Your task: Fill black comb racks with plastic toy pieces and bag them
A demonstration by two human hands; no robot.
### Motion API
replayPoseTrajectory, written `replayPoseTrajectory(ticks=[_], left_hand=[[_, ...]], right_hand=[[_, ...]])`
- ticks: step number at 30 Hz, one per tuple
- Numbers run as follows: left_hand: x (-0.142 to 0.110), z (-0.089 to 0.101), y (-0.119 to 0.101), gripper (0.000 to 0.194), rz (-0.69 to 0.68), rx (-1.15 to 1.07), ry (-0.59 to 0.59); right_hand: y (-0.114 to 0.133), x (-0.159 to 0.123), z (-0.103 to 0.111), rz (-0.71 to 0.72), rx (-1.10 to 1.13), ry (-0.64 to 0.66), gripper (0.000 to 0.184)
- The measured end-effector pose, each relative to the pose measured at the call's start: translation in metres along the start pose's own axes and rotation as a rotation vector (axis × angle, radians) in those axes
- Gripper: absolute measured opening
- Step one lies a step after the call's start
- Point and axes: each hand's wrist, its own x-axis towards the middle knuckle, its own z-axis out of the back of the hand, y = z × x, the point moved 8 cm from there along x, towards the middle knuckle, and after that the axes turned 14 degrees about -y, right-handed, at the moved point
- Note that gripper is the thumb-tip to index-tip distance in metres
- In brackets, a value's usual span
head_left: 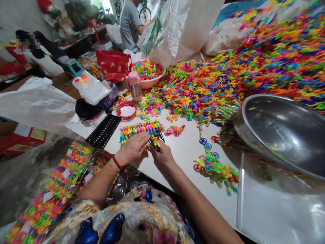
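Note:
Small colourful plastic toys (142,128) stand in close rows in a black slotted tray (160,136) on the white table. My left hand (134,146), with a red bead bracelet on its wrist, lies over the front of these rows, fingers stretched out and together. Beside it, at the tray's right end, my right hand (163,155) has its fingers closed on a small yellow and dark blue plastic toy (156,144). A second black slotted tray (104,130) lies to the left. Just beyond the rows are a few loose pink and orange toys (175,130).
A large heap of toys (203,86) covers the back. At right stands a steel basin (286,125); a small toy pile (215,166) lies nearer. A red basket (126,110) and pink-lidded bottle (134,86) stand behind the trays. Bagged toys (61,183) hang at left. Other people (129,27) are behind.

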Motion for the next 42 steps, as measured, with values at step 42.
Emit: replayPoseTrajectory(ticks=[42], left_hand=[[-0.003,-0.034,-0.06,0.048,-0.331,0.269,0.15]], right_hand=[[-0.031,-0.112,0.216,-0.002,-0.949,-0.512,0.029]])
